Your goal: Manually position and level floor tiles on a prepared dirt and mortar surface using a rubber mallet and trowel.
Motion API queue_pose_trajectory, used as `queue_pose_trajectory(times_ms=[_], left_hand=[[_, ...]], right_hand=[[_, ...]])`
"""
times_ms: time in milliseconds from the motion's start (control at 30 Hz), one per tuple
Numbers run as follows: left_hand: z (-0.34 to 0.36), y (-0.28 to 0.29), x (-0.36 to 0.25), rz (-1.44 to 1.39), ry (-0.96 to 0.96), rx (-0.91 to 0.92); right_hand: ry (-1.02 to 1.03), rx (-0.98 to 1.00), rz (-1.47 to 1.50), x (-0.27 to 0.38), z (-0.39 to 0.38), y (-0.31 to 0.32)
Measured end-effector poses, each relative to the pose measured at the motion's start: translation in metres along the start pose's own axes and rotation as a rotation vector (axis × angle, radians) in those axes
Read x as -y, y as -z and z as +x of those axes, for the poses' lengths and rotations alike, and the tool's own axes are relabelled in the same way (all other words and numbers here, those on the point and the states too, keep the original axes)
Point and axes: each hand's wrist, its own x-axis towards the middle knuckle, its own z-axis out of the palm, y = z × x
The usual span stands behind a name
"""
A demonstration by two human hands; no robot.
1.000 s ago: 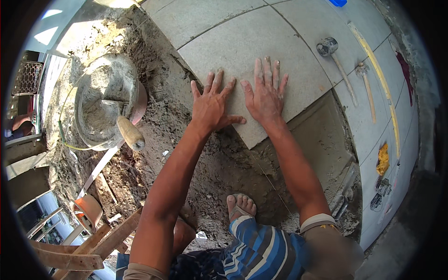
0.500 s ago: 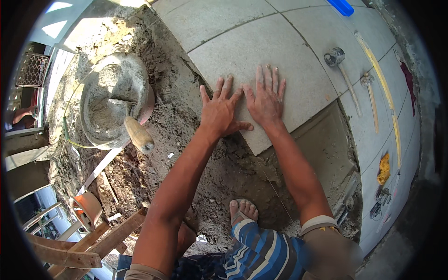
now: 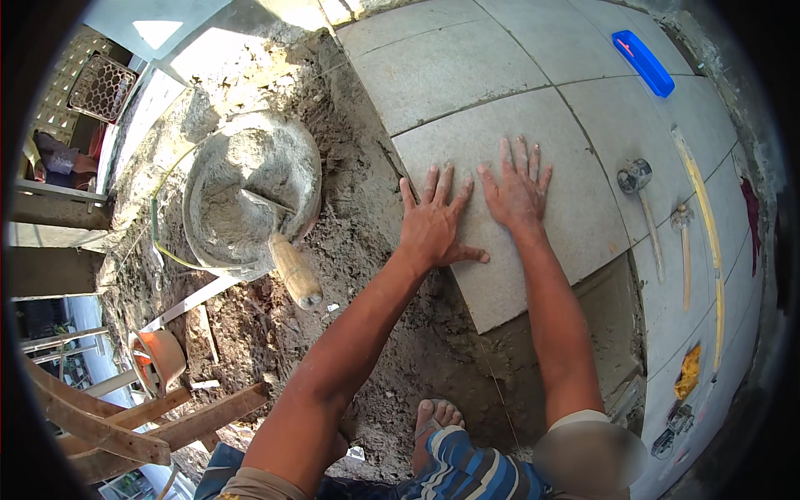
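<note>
A large pale floor tile [image 3: 567, 217] lies at the corner of the tiled area, over wet mortar. My left hand [image 3: 433, 217] rests on its left edge, fingers spread and thumb pointing right. Flat on the same tile, a little to the right, lies my right hand [image 3: 517, 192], its fingers stretched out. Neither hand holds anything. A thin string [image 3: 502, 392] runs from below the tile's near corner toward my foot. Left of my hands stands a round bucket [image 3: 312, 167] of grey mortar, with a wooden-handled trowel [image 3: 293, 271] leaning in it.
On the laid tiles at right are a mallet [image 3: 635, 177], a hammer [image 3: 683, 221], a yellow straight strip [image 3: 700, 196], a blue tray [image 3: 643, 62] and a yellow cloth [image 3: 688, 372]. Wooden boards [image 3: 208, 417] and an orange container [image 3: 158, 360] lie at lower left. Another person sits at far left.
The whole view has shifted, so the tile, bucket and tools appear lower and further right. Both my hands stay flat on the tile, in nearly the same place.
</note>
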Motion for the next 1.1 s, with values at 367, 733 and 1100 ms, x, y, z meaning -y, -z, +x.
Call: queue_pose_trajectory(times_ms=[367, 733, 1100], left_hand=[[0.009, 0.006, -0.007, 0.049, -0.030, 0.007], [0.030, 0.004, -0.017, 0.004, -0.056, 0.022], [0.062, 0.005, 0.008, -0.016, 0.111, -0.068]], right_hand=[[0.047, 0.074, 0.108, -0.026, 0.001, 0.007], [0.145, 0.027, 0.078, -0.034, -0.002, 0.007], [0.189, 0.026, 0.038, -0.033, -0.002, 0.006]])
